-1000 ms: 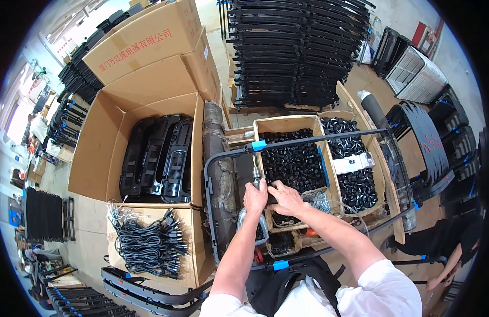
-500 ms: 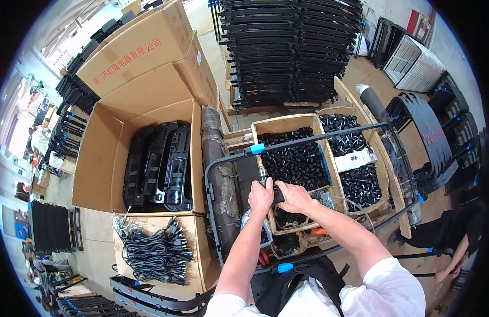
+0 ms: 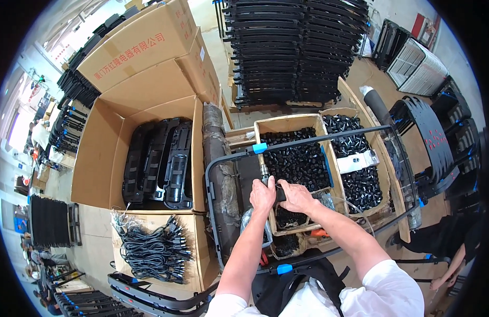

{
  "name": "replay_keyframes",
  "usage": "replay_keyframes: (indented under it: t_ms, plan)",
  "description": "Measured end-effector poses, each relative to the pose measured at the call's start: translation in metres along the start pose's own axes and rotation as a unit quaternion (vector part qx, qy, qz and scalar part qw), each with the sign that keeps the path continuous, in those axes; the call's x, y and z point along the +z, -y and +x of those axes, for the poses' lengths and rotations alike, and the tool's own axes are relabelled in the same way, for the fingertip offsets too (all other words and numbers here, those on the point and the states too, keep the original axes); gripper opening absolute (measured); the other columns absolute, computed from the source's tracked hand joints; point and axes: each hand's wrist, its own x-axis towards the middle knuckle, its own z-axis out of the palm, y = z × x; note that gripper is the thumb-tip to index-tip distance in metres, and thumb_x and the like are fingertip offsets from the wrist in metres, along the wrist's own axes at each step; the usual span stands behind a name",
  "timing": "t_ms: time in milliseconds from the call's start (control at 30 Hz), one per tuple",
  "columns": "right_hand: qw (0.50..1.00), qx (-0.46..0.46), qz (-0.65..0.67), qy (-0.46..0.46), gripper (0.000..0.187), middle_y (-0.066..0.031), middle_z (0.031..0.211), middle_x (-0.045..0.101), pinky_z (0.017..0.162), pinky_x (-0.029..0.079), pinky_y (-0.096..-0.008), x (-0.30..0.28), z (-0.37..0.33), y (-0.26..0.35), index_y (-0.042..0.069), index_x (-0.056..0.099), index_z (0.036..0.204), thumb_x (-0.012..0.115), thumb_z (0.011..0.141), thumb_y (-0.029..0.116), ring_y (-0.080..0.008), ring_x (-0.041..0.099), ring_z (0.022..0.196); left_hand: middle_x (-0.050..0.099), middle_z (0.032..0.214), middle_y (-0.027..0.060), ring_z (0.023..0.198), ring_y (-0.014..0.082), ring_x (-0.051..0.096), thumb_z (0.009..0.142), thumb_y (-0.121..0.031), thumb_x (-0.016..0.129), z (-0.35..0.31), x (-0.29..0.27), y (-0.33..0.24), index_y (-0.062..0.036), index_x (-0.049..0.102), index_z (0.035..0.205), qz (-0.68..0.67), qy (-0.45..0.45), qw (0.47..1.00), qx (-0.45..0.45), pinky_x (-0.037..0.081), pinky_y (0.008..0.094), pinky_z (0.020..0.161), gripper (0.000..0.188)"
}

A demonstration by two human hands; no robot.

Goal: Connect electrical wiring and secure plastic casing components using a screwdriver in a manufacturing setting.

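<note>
A black tubular frame (image 3: pixel 318 139) with blue clips lies across wooden bins in front of me. My left hand (image 3: pixel 263 195) wraps round a power screwdriver (image 3: pixel 264 170), whose silver nose points away from me toward the blue clip (image 3: pixel 260 148) on the far rail. Whether its tip touches the rail is too small to tell. My right hand (image 3: pixel 296 197) is closed over the dark body of the same tool, fingers curled from the right side. Most of that body is hidden by both hands.
Under the frame, wooden bins (image 3: pixel 331 158) hold black knobs and bolts. At left stand an open carton (image 3: pixel 96 158) with black plastic parts and a box topped with bundled black cables (image 3: pixel 152 248). Stacked black frames (image 3: pixel 292 53) rise behind. Another person's arm (image 3: pixel 450 269) shows at right.
Both hands stay on the screwdriver in nearly the same place. The whole view has shifted slightly. The other person's hand at the right edge has moved a little.
</note>
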Motion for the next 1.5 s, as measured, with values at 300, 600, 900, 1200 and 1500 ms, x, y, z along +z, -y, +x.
replay_keyframes:
  t_ms: [300,600,900,1200,1500]
  plan:
    - [1.000,-0.002,-0.010,-0.003,0.087,-0.0283,0.120,0.070,0.098,0.055,-0.0512,0.001,0.008,-0.008,0.001,0.039,0.148,0.084,0.078,0.027,-0.0456,0.068,0.112,0.069,0.122,0.0314,0.115,0.0501,0.067,0.098,-0.060,0.060,0.005,-0.002,-0.011,0.0038,0.057,0.120,0.000,0.022,0.999,-0.026,0.052,0.0569,0.100,0.067]
    - [0.999,0.039,-0.018,0.018,0.098,-0.0289,0.116,0.072,0.096,0.056,-0.0508,-0.010,0.016,0.003,0.004,0.034,0.156,0.086,0.077,0.031,-0.0454,0.069,0.111,0.068,0.124,0.0320,0.115,0.0492,0.068,0.100,-0.056,0.059,0.014,0.003,-0.013,0.0032,0.049,0.125,-0.022,0.035,0.999,-0.033,0.052,0.0567,0.100,0.065]
    - [0.997,0.048,-0.049,0.029,0.104,-0.0273,0.111,0.074,0.093,0.056,-0.0509,-0.018,0.025,0.008,0.005,0.031,0.159,0.088,0.075,0.032,-0.0465,0.071,0.105,0.068,0.122,0.0337,0.112,0.0503,0.068,0.099,-0.056,0.060,0.024,0.009,-0.013,0.0030,0.046,0.125,-0.039,0.030,0.998,-0.027,0.054,0.0564,0.098,0.065]
    - [0.999,-0.022,-0.026,-0.030,0.068,-0.0187,0.148,0.053,0.100,0.054,-0.0524,0.003,0.027,0.011,0.010,0.058,0.138,0.082,0.075,0.020,-0.0459,0.064,0.119,0.068,0.123,0.0304,0.112,0.0460,0.070,0.099,-0.062,0.060,0.025,-0.002,-0.010,0.0015,0.045,0.128,-0.049,0.048,0.997,-0.048,0.055,0.0555,0.097,0.071]
    - [0.999,-0.006,0.007,-0.035,0.078,-0.0125,0.149,0.052,0.102,0.050,-0.0496,0.007,0.014,0.013,0.010,0.054,0.144,0.085,0.073,0.011,-0.0419,0.060,0.124,0.070,0.115,0.0290,0.104,0.0472,0.072,0.097,-0.057,0.064,0.018,0.018,-0.003,-0.0004,0.048,0.120,-0.059,-0.003,0.998,-0.022,0.058,0.0569,0.090,0.063]
